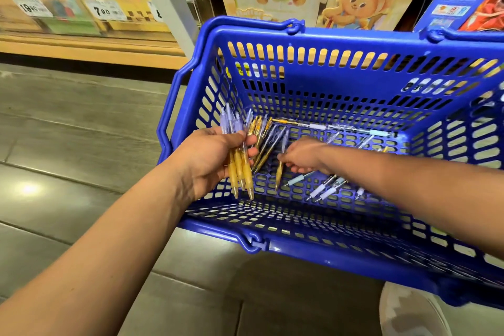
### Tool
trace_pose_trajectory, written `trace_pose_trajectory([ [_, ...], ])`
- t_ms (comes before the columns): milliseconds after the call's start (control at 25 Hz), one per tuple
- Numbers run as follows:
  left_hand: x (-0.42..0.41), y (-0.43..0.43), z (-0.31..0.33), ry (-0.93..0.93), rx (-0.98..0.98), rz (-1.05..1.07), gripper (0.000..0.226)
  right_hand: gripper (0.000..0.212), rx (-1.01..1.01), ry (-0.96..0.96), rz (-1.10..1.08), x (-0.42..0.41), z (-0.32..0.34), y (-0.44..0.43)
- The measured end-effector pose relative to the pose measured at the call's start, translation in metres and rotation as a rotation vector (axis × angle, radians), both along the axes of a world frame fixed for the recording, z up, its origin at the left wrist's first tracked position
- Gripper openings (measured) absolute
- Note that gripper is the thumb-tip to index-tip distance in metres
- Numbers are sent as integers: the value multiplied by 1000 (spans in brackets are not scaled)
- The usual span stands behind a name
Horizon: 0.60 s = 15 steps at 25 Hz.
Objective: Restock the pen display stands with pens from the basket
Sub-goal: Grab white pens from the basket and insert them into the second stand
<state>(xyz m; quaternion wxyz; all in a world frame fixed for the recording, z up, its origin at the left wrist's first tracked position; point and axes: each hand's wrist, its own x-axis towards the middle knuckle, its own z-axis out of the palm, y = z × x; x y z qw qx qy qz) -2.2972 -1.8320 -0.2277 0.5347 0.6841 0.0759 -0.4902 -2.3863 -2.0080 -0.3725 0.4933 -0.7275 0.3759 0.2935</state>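
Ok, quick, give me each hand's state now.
Left hand: holds a bunch of yellow-grip pens.
Right hand: in the basket, fingers at a loose yellow pen; grip cannot be told.

The blue basket (341,90) sits on the grey floor (81,131), loose pens (323,188) lying on its bottom.

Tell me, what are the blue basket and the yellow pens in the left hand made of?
Blue basket: likely moulded plastic, judging by its glossy rim and slotted walls. Yellow pens, gripped by the left hand: seemingly clear plastic barrels with duller yellow grips, possibly rubber.
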Motion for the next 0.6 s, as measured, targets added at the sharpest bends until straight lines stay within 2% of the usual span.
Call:
trace_pose_trajectory([
  [120, -2, -6, -6, -43, 56, -26, 23, 20, 415, -220, -69, -15, 27, -15],
  [240, -4, -12, -11, -27, 86, -31, 25, 20, 563, -344, -27, -23, 47, -14],
  [360, -8, -20, -10, 25, 81, -88, 13, 14, 599, -399, -17, -24, 59, -1],
  [440, -9, -19, -9, 25, 72, -114, 14, 12, 570, -426, -22, -21, 66, 7],
  [520, -8, -16, -8, 25, 48, -113, 20, 11, 454, -484, 1, -17, 73, 13],
  [600, -8, -12, -6, 9, 45, -104, 22, 14, 249, -532, 72, -14, 78, 17],
])
